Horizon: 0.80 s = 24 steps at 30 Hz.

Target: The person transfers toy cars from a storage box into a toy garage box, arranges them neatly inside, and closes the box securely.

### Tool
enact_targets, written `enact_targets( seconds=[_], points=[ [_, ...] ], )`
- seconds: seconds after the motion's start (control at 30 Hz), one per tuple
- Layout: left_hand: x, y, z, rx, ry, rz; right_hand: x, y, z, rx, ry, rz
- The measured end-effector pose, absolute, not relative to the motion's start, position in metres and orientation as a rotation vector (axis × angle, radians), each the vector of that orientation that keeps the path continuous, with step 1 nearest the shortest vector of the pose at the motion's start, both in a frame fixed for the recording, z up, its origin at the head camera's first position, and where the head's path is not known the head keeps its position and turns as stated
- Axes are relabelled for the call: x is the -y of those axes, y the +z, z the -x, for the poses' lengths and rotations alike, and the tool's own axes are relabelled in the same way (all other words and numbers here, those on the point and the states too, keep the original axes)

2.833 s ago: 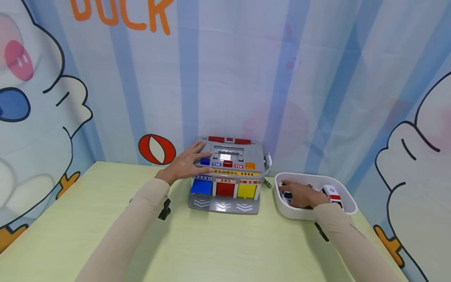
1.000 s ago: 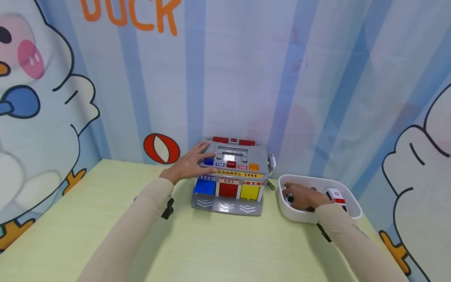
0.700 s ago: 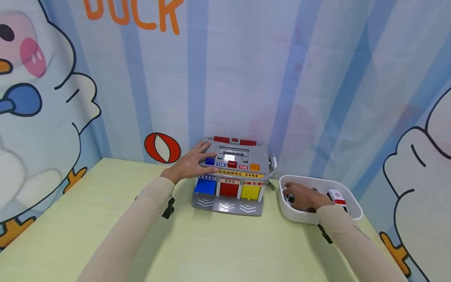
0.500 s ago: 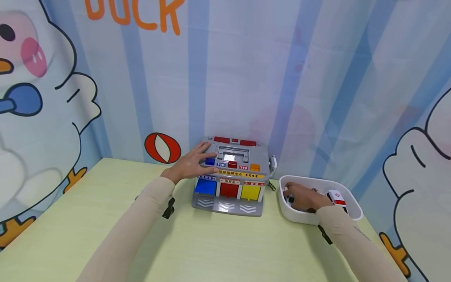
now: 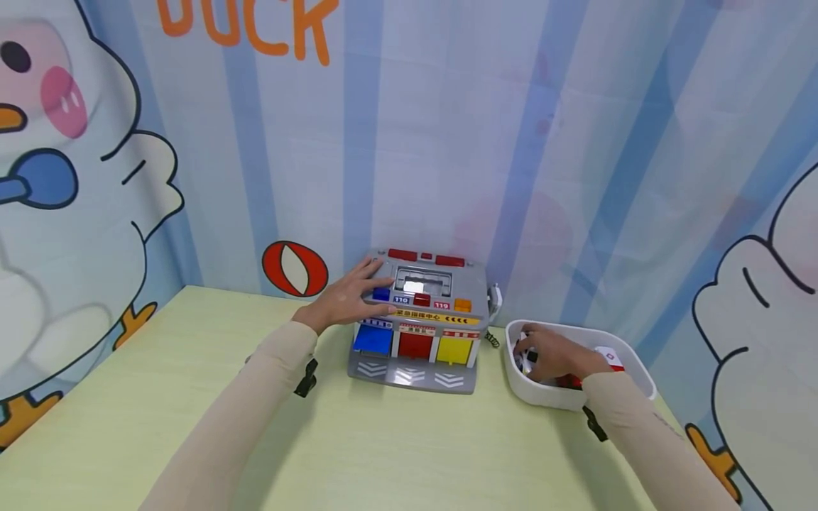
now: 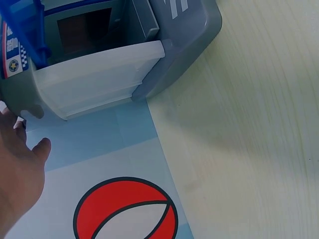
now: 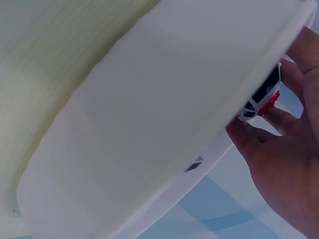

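My left hand rests on the left side of the roof of a grey toy emergency station, its fingers spread. The station has a raised blue door, a red door and a yellow door. At the right, my right hand reaches into a white plastic bin. In the right wrist view its fingers and thumb pinch a small toy car with dark windows and a red roof light. The bin's wall hides the car's lower part.
A white toy ambulance lies at the bin's right end, with a red toy partly under my wrist. A coiled cord hangs by a white handset on the station's right side. A printed curtain stands behind the table.
My right hand has risen slightly within the bin and shifted a little right, and the small car shows between its fingers. The left hand stays on the station's roof.
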<state>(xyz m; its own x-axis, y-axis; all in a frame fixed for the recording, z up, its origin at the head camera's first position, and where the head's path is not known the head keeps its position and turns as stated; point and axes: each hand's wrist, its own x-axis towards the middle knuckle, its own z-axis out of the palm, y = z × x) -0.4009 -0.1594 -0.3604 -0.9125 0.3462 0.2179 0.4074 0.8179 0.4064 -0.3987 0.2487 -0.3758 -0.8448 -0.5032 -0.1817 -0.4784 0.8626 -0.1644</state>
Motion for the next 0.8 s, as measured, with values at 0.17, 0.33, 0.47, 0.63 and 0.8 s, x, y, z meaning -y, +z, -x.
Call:
enact_targets(
  seconds=[0.17,0.33,0.47,0.63,0.8],
  points=[
    [0.158,-0.36,0.401,2.871,-0.687,0.6,-0.253,-0.369,0.394,-2.843,-0.205,0.758],
    [0.158,-0.36,0.401,2.87,-0.7,0.599,-0.255,-0.359,0.387,-2.85,-0.232,0.797],
    [0.159,-0.36,0.401,2.87,-0.702,0.608,-0.257,-0.348,0.381,-2.859,-0.235,0.851],
    [0.159,-0.359,0.401,2.863,-0.697,0.604,-0.256,-0.336,0.374,-2.858,-0.238,0.863],
    [0.158,-0.359,0.401,2.86,-0.707,0.605,-0.256,-0.329,0.367,-2.859,-0.226,0.899]
  ],
)
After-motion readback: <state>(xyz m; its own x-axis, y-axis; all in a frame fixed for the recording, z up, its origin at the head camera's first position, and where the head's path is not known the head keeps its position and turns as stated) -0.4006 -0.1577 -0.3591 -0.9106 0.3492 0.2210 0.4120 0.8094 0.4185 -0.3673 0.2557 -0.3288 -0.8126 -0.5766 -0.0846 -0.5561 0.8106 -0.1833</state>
